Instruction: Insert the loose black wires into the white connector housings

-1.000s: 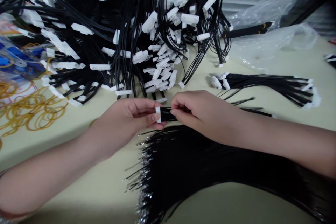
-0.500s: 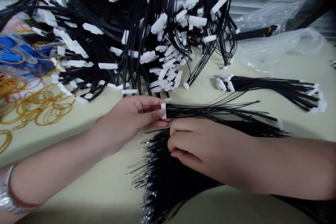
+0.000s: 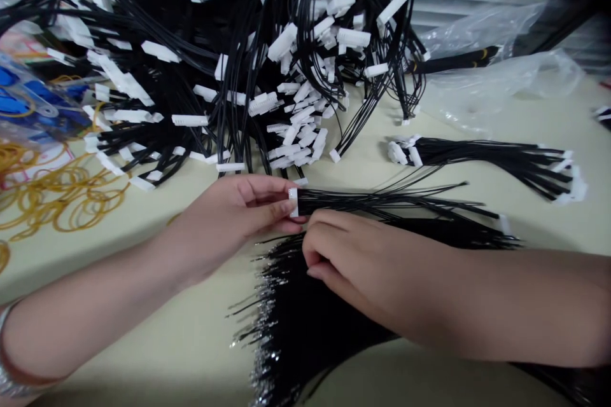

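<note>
My left hand [image 3: 248,208] pinches a white plug connector [image 3: 294,203] between thumb and fingers. Several thin black wires [image 3: 344,200] run from that connector to the right. Just below, my right hand [image 3: 356,257] is closed, fingers curled, over a thick bundle of loose black wires [image 3: 298,324] with shiny metal terminals at the left ends. Its fingertips are mostly hidden, so I cannot make out what they hold. Another white connector [image 3: 504,224] lies at the far end of the wires, beyond my right wrist.
A large heap of black wire harnesses [image 3: 191,63] with white connectors fills the back. A smaller harness bundle [image 3: 487,156] lies at right, near a clear plastic bag [image 3: 501,86]. Yellow rubber bands [image 3: 71,197] and a bag of blue items [image 3: 33,92] are at left.
The whole view has shifted slightly, so things appear a little further left. My right hand's fingers have curled slightly over the loose wires; my left hand keeps its hold on the connector.
</note>
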The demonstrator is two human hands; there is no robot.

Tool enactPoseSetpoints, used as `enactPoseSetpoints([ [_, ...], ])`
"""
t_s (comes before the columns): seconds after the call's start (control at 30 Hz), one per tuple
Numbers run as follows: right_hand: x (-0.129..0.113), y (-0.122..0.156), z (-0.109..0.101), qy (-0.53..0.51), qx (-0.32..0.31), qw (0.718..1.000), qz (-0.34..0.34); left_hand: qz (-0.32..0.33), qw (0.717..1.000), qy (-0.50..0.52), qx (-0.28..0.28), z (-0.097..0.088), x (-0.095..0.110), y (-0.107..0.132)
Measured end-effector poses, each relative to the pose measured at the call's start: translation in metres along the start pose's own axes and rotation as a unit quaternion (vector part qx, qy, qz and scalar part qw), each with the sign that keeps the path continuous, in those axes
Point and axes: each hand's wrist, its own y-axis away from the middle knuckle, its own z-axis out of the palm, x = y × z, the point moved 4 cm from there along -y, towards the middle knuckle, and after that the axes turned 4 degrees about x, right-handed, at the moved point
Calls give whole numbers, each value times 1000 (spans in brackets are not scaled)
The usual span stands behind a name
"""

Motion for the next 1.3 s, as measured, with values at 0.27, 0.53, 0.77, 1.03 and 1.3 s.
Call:
enactPoseSetpoints([
  [0.27,17,-3,-16,-76,-38,980,182,3,1000,7,1,0,1,0],
  [0.53,36,-5,-31,2,32,979,201,3,1000,-12,19,-1,2,-2],
  [0.77,43,-7,-28,-43,33,978,201,3,999,-44,28,-2,2,2],
  [1.03,43,-8,-28,-36,60,978,195,-10,1000,-22,15,-2,0,0],
  [1.3,41,-9,-32,-23,26,978,206,-2,1000,-17,13,1,2,2],
])
